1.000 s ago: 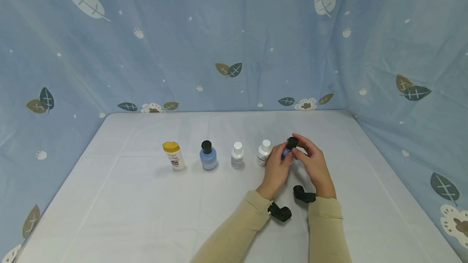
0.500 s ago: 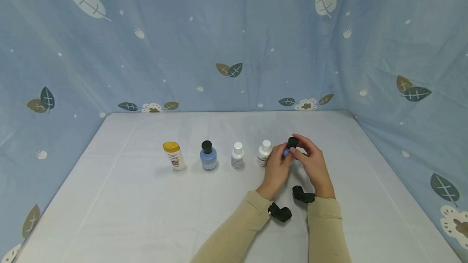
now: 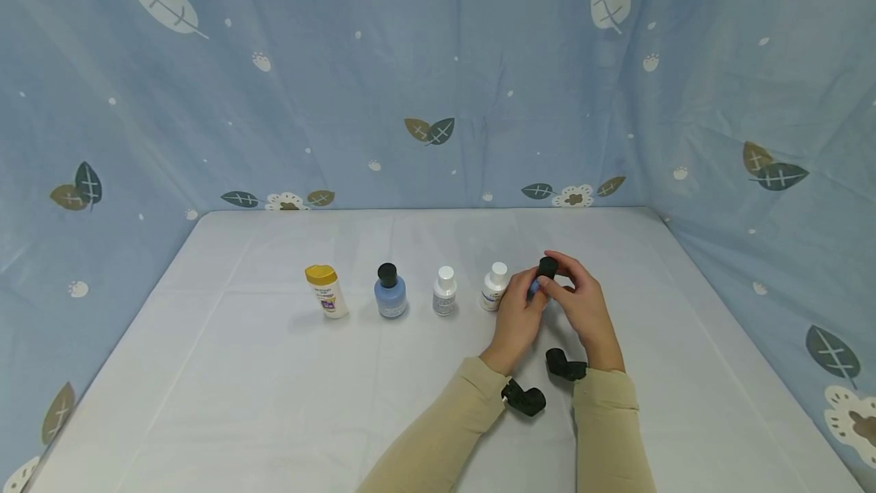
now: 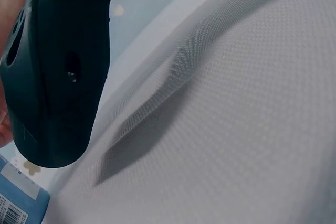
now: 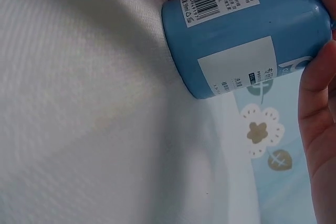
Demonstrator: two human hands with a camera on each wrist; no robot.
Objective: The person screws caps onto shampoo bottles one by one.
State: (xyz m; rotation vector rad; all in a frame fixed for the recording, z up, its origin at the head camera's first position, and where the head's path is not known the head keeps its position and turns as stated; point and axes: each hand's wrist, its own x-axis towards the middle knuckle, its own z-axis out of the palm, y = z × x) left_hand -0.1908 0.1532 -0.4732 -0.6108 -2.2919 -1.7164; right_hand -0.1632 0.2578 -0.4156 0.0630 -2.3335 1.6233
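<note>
A small blue bottle [image 3: 534, 287] with a black cap [image 3: 547, 267] stands at the right end of a row of bottles. My left hand [image 3: 515, 323] grips its body from the left side. With thumb and fingers, my right hand [image 3: 583, 309] pinches the black cap. The right wrist view shows the blue bottle [image 5: 236, 35] close up, with white labels and a barcode, its base against the white cloth. Only a corner of the blue bottle [image 4: 23, 190] enters the left wrist view. Fingers hide much of the bottle in the head view.
To the left stand a white bottle [image 3: 493, 289], another white bottle [image 3: 444, 294], a blue bottle with black cap [image 3: 391, 297] and a cream bottle with yellow cap [image 3: 328, 295]. The nearest white one is beside my left hand. Blue patterned curtains [image 3: 438, 82] surround the table [image 3: 274, 402].
My right hand and wrist have turned and shifted slightly left, the thumb sliding across at the cap. My left hand and the other bottles stay in place.
</note>
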